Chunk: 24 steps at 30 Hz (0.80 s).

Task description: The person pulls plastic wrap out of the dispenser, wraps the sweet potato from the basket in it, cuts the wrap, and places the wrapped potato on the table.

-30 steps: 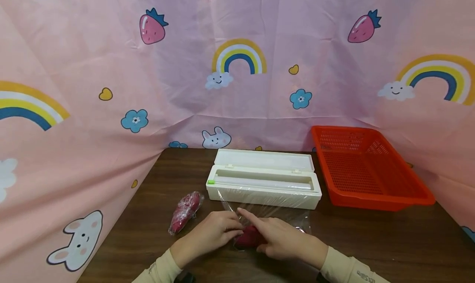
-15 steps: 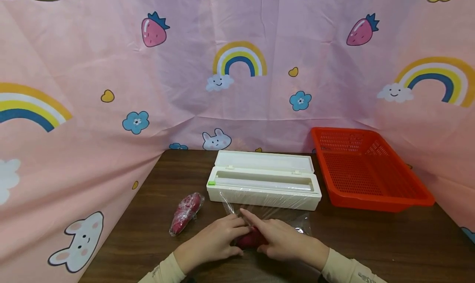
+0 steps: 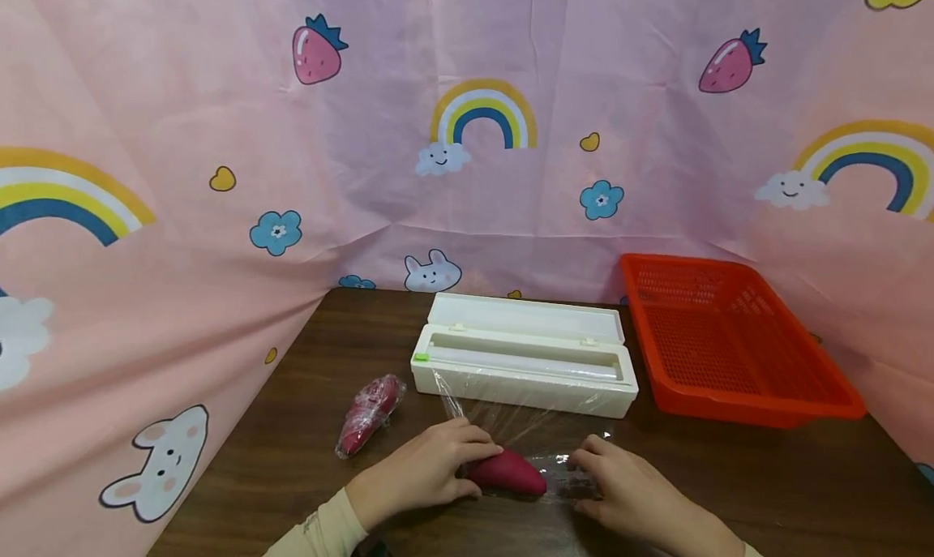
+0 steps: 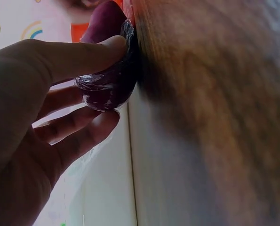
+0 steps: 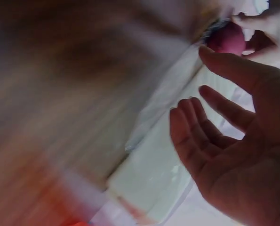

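A purple-red sweet potato [image 3: 508,472] lies on the table in front of the cling film box [image 3: 525,383]. My left hand [image 3: 429,469] grips its left end, thumb on one side and fingers on the other; the left wrist view shows crinkled cling film [image 4: 100,87] around that end. A clear film sheet [image 3: 503,419] runs from the box's roll down to the sweet potato. To the right, my right hand [image 3: 633,492] is beside the loose film, fingers relaxed and slightly bent. In the right wrist view nothing sits between its fingers [image 5: 187,134].
A second sweet potato [image 3: 370,415], wrapped in film, lies on the left of the brown table [image 3: 292,427]. The white box has its lid [image 3: 525,318] tipped back, showing the roll [image 3: 521,362]. A red plastic basket [image 3: 751,411] stands at the back right.
My right hand has moved off the sweet potato to the right, uncovering its tapered end. My left hand has shifted slightly right and now grips its left end.
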Motion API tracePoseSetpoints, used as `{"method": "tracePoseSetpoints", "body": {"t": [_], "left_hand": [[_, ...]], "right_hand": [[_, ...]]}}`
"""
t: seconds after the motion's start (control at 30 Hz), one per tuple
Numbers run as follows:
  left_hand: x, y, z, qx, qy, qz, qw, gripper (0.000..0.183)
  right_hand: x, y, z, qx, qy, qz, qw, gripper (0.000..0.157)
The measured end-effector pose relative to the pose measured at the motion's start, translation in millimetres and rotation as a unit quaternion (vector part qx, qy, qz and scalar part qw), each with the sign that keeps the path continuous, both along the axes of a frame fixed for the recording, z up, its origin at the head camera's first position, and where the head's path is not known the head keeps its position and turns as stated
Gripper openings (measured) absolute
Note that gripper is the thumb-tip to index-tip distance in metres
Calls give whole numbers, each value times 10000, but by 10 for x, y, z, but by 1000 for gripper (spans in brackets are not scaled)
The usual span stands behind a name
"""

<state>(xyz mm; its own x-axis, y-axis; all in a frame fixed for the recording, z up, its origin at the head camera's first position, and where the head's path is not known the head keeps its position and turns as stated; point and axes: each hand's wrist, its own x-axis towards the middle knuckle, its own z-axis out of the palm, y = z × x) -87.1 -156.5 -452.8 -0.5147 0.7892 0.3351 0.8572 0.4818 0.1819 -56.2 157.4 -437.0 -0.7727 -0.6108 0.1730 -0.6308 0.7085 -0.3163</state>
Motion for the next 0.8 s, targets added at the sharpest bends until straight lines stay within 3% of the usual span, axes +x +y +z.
{"method": "tracePoseSetpoints", "body": {"t": [0.17, 0.33, 0.57, 0.67, 0.8], "left_hand": [[-20, -3, 30, -10, -132, 35, 9999, 49], [-22, 14, 25, -95, -260, 93, 9996, 49], [-18, 26, 59, -170, -393, 167, 9989, 49], [-21, 40, 80, -226, -449, 211, 9985, 50], [-29, 61, 93, -313, -517, 269, 9978, 50]], "right_hand": [[77, 213, -72, 237, 28, -319, 9992, 27], [129, 289, -129, 295, 356, -489, 9977, 17], [176, 277, -106, 670, 263, -925, 9931, 19], [197, 243, -89, 332, 490, -822, 9949, 21], [210, 174, -84, -384, 1293, -348, 9903, 23]]}}
